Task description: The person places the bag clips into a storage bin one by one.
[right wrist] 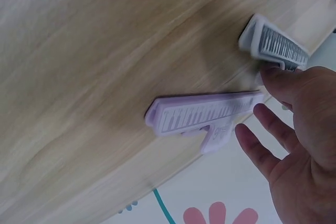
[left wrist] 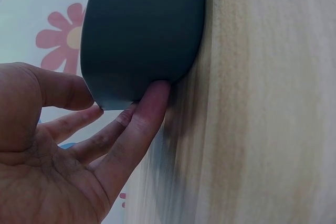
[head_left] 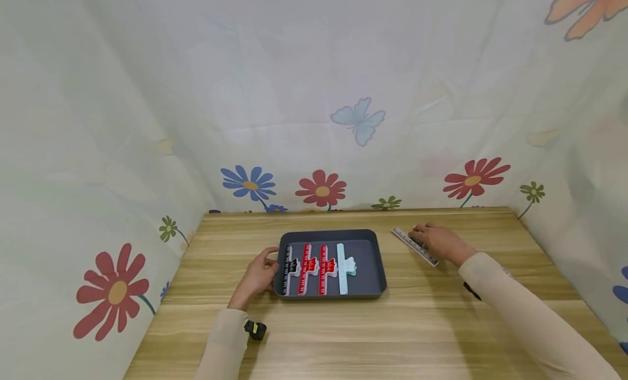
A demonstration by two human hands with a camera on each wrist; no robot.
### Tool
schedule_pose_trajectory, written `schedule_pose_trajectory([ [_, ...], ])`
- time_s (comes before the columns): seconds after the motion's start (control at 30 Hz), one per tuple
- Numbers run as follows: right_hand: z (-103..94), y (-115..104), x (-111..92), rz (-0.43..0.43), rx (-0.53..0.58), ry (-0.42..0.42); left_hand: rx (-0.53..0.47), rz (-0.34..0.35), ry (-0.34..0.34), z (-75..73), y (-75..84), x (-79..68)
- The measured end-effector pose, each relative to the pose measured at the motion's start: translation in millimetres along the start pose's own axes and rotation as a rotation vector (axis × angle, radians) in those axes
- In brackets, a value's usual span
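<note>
At its left side, my left hand (head_left: 257,273) grips the dark grey tray (head_left: 368,290), fingers against its outer wall (left wrist: 142,30) in the left wrist view. Inside the tray stand, left to right, a black clip (head_left: 287,271), two red clips (head_left: 305,268) (head_left: 322,271) and a mint clip (head_left: 343,268), all with piano-key patterns. Right of the tray, my right hand (head_left: 441,242) pinches a black-and-white piano-key clip (head_left: 414,246) by its handle. In the right wrist view, the thumb covers part of that clip (right wrist: 278,45). A lavender clip (right wrist: 202,113) lies near the fingertips there.
A wood-grain table (head_left: 343,336) carries everything. Behind and at both sides hangs a pale curtain (head_left: 275,96) printed with flowers and a butterfly. Small black wrist devices (head_left: 255,330) sit at both cuffs.
</note>
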State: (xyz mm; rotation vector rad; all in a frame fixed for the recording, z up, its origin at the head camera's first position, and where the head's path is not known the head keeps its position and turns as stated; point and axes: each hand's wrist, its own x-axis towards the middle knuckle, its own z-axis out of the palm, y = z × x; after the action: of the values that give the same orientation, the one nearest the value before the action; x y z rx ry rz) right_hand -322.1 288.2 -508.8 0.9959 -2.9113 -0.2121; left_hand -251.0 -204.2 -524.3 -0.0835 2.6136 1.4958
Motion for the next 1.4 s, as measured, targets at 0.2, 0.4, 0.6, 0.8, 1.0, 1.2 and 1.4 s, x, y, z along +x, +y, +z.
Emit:
schedule_pose_trajectory([
  [0.2,-0.8,-6.7,-2.2,-0.022,0.017,0.032,0.006,-0.004,-0.001,0.8,-2.2,0.2],
  [0.4,-6.5,-20.5,-5.5,0.041,0.094,-0.002,-0.003,0.003,-0.005,1.5,-3.2,1.3],
  [0.6,-14.3,-31.1,-8.4,0.04,0.128,0.008,0.001,0.009,0.002,1.8,-2.5,0.2],
  [0.8,-19.8,-37.3,-13.5,0.058,0.09,0.035,0.004,0.004,-0.004,1.8,-3.4,0.4],
  [1.0,-24.9,-39.5,-17.9,0.127,0.088,0.006,0.005,0.006,-0.009,1.5,-3.2,1.2],
  [1.2,-35.8,-43.9,-22.6,0.14,0.108,0.025,0.001,0.011,-0.013,1.0,-3.1,1.8],
  [1.4,-47.5,-56.2,-24.5,0.093,0.123,0.092,0.003,0.008,-0.012,0.1,-3.1,2.5],
])
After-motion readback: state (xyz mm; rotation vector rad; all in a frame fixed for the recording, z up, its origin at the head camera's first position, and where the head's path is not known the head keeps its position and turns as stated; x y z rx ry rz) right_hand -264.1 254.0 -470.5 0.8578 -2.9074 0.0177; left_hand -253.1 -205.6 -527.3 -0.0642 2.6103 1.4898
